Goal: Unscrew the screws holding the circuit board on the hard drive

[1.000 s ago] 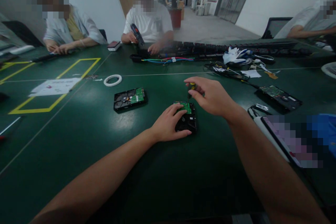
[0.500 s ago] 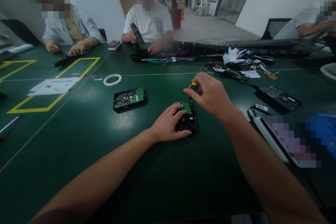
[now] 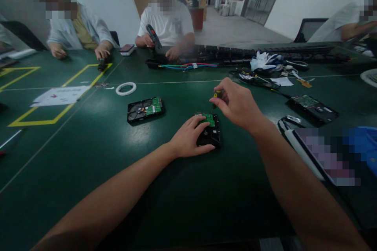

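Note:
A black hard drive (image 3: pixel 212 138) with a green circuit board lies on the dark green table (image 3: pixel 132 200). My left hand (image 3: pixel 190 135) rests on its left side, thumb at the near edge and fingers over the board, holding it against the table. Above the far edge of the drive, my right hand (image 3: pixel 235 104) grips the yellow and black handle of a screwdriver (image 3: pixel 217 94). Its shaft points down to the board; the tip is too small to make out.
Left of my hands lies another hard drive (image 3: pixel 145 110), with a white ring (image 3: pixel 126 88) beyond it. A third drive (image 3: pixel 312 109), cables and gloves (image 3: pixel 263 61) are at the right. Across the table, one person holds a power tool (image 3: pixel 153 36).
My right hand has shifted slightly, and its fingers sit differently on the screwdriver handle. At the far left, a person's hand and the dark tool under it have moved right. My left hand stays put.

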Demonstrator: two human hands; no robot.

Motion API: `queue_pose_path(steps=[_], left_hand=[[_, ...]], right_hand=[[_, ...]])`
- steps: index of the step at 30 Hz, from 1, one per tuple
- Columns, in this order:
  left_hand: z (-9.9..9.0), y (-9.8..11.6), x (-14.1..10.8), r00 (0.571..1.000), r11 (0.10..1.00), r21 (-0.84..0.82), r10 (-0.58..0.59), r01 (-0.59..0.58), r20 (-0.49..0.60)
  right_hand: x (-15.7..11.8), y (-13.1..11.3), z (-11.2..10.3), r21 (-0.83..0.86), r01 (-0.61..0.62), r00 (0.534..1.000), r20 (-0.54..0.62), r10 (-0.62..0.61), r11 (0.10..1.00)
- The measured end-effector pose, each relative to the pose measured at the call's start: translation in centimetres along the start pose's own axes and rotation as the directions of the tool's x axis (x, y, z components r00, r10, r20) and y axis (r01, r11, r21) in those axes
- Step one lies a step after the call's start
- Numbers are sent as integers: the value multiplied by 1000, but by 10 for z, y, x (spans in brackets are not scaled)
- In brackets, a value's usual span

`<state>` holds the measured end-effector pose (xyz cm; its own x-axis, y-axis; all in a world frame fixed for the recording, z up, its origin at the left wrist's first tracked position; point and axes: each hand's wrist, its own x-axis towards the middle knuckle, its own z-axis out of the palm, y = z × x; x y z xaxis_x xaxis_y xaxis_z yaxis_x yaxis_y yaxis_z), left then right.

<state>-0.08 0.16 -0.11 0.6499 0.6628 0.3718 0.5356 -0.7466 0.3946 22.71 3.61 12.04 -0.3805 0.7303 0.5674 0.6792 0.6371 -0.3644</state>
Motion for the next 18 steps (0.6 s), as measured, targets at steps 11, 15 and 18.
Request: queue_pose_path(steps=[11,15,18], left_hand=[[0,0,0,1000,1000,10,18,-17,-9],[-1,1,0,1000,1000,-7,11,-11,-11],[-1,1,0,1000,1000,7,14,-14,-5]], right_hand=[[0,-4,-5,48,78,996,38,-80,996],[1,-4,-6,22,76,996,53,-77,997],[1,-2,-7,0,65,996,57,-65,998]])
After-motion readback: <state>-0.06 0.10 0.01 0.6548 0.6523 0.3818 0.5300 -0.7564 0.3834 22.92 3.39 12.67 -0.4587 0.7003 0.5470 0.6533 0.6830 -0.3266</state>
